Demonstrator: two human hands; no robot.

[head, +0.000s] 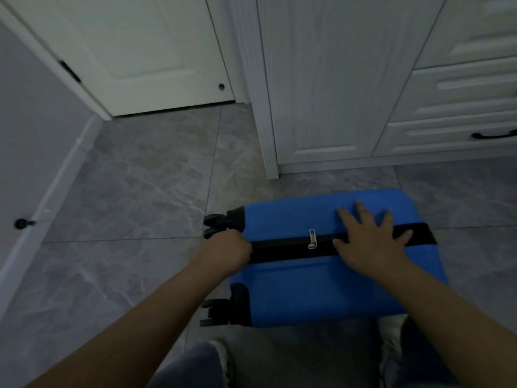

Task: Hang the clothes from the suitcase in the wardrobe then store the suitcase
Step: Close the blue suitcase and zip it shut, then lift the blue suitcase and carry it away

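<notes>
While the blue suitcase (321,281) lies on its side on the grey tiled floor (140,186) before the white wardrobe (330,79), the right hand (372,239) presses flat — fingers spread — across its black zipper band (279,252); the left hand (228,252) curls at the band's wheel end — whether it holds anything I cannot tell.

floor left: bare tile (134,191) is lying open from the suitcase (321,284) to the wall (33,135).
ahead: the wardrobe (335,93) is standing near the suitcase's far edge, leaving a narrow strip.
door: the door (145,51) is closing the far-left corner.
near edge: knees (195,368) are crowding it.
</notes>
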